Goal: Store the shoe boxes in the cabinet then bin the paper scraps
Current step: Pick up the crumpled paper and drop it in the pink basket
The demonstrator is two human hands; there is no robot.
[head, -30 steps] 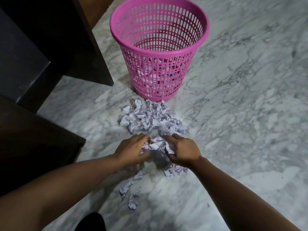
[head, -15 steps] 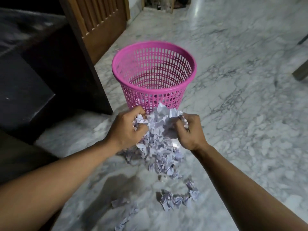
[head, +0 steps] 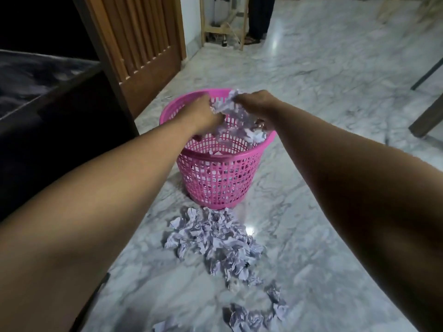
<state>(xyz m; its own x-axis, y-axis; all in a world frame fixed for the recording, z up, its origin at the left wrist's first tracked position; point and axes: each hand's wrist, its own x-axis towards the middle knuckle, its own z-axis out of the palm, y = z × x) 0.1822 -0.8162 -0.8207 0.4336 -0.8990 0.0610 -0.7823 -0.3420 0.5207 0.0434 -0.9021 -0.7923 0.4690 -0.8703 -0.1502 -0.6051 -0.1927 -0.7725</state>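
Observation:
A pink plastic mesh bin (head: 217, 185) stands on the marble floor. Both hands are over its mouth, holding a bunch of crumpled white paper scraps (head: 231, 111) between them. My left hand (head: 200, 115) grips the bunch from the left, my right hand (head: 254, 101) from the right. Some scraps hang down into the bin, and more paper shows through its mesh. A heap of crumpled scraps (head: 215, 243) lies on the floor just in front of the bin. A few loose scraps (head: 254, 315) lie nearer to me.
A dark cabinet (head: 60, 121) stands at the left, with a slatted wooden door (head: 143, 44) behind it. A wooden frame (head: 223, 22) and a person's legs (head: 260, 17) are at the far end. Dark furniture legs (head: 426, 113) stand at the right.
Both hands scooped a bunch of scraps off the floor heap, lifted it and carried it forward over the bin. The view has tilted up.

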